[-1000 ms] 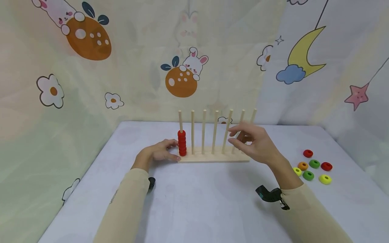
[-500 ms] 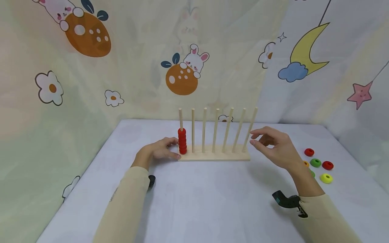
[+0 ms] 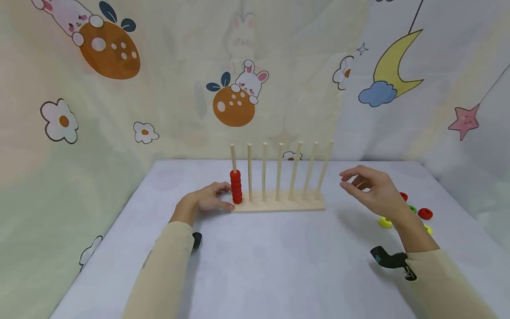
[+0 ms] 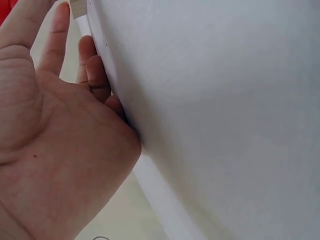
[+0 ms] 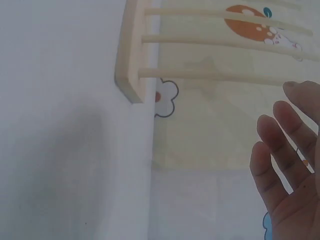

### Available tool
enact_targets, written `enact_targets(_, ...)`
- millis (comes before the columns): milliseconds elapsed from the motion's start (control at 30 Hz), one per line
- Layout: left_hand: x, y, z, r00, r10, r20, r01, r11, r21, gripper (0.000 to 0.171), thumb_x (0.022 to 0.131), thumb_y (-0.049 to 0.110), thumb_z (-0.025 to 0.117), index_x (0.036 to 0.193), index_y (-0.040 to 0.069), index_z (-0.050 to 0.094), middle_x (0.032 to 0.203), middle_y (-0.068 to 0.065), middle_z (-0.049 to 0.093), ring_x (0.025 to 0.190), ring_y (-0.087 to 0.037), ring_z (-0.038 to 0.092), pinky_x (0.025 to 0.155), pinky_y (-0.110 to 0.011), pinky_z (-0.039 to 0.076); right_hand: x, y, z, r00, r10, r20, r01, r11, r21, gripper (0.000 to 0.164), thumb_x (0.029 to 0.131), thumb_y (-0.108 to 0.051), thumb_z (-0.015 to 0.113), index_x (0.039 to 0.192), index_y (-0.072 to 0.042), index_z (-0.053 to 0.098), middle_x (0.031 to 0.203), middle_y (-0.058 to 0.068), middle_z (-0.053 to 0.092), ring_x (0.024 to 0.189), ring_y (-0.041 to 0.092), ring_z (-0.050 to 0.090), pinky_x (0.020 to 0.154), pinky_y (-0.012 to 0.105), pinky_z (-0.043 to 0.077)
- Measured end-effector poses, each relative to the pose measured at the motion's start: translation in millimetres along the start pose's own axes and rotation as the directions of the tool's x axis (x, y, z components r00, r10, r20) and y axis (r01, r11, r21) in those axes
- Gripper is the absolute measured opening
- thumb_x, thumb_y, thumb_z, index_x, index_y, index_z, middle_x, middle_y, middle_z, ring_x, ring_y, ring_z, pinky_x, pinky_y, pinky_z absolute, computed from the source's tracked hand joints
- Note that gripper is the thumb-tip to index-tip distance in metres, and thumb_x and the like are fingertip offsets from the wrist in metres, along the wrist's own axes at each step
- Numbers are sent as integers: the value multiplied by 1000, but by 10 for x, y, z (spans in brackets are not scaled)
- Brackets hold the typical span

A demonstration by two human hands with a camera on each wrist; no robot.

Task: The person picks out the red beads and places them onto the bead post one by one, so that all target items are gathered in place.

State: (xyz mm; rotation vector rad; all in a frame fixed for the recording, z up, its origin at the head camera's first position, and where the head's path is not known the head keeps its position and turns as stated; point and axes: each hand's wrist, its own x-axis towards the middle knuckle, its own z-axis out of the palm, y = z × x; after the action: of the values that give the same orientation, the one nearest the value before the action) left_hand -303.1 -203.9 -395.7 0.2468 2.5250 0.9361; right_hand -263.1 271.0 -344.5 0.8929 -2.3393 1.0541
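A wooden rack (image 3: 279, 205) with a row of several upright pegs stands on the table. Stacked red beads (image 3: 236, 188) fill the lower part of its leftmost peg. My left hand (image 3: 209, 197) holds the rack's left end, its thumb at the front corner and its other fingers beside the beads. In the left wrist view only the edge of the base (image 4: 78, 8) shows by the fingertips. My right hand (image 3: 368, 188) hovers to the right of the rack, fingers loosely bent, nothing between them. The right wrist view shows its fingers apart, near the end peg (image 5: 215, 76).
Loose beads lie at the right, partly covered by my right hand and wrist: a yellow bead (image 3: 385, 222), a red bead (image 3: 425, 214) and others. A patterned curtain (image 3: 179, 88) hangs behind the white table (image 3: 287, 266).
My right hand has moved right, from in front of the right-hand pegs to past the rack's end, nearer the loose beads. The left hand stays at the rack's left end.
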Motion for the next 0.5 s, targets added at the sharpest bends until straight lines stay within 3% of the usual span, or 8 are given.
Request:
enact_targets(267,-22,2,-4,1000,4,4,-4,1000,-18,61,84,39,83,137,27,55,153,-8,44,145,-33,35,119,-63,29,-121,55,-63,997,70,30,-66,992,-106,30,87,1,78,113,-14,72,103,3,73,80,3,64,73,9,50)
enact_targets(500,-29,16,-16,1000,-1,3,1,1000,-11,62,83,39,83,137,27,55,153,-8,44,145,-33,35,118,-63,30,-230,141,-228,989,146,-22,-147,972,-184,27,89,-3,78,114,-13,72,107,3,71,85,-3,59,76,6,46)
